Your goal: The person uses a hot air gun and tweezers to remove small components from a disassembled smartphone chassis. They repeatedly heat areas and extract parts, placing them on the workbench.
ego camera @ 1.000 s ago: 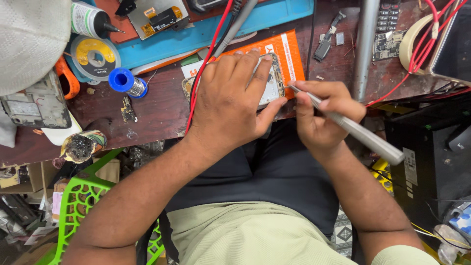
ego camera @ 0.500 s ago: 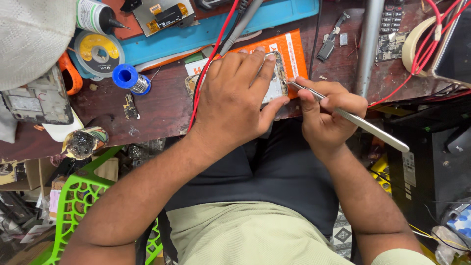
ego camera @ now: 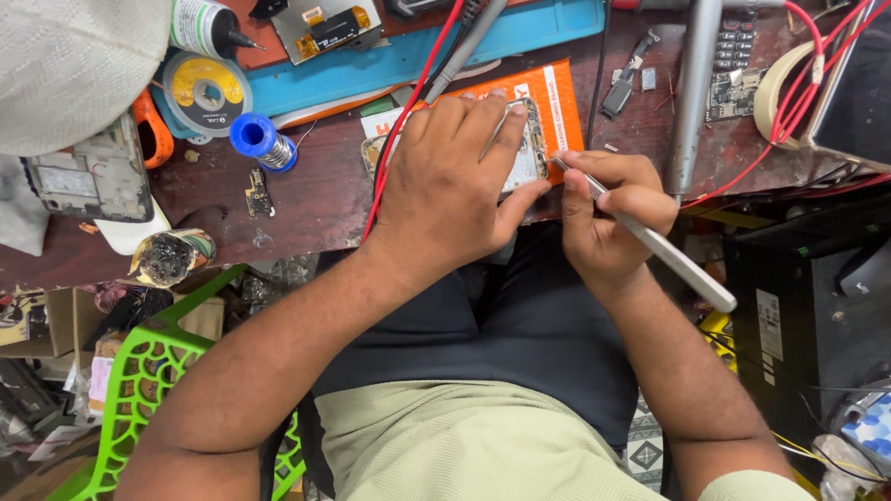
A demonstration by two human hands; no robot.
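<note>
My left hand [ego camera: 457, 186] lies flat over an opened phone [ego camera: 530, 153], pressing it against the orange card [ego camera: 560, 107] on the dark wooden bench [ego camera: 306, 199]. Most of the phone is hidden under the fingers. My right hand [ego camera: 608, 218] grips metal tweezers [ego camera: 664, 250] like a pen. Their tip touches the phone's right edge beside my left thumb.
A blue mat [ego camera: 436, 46] and red wires [ego camera: 408, 121] cross the bench behind the phone. A blue solder spool [ego camera: 260, 141], a tape roll [ego camera: 202, 91], a phone frame [ego camera: 88, 176] and a metal post [ego camera: 694, 93] stand nearby. A green chair [ego camera: 139, 390] is at lower left.
The view has shifted slightly. The tweezers have tilted a little while their tip stays at the phone's edge. My left hand keeps pressing on the phone.
</note>
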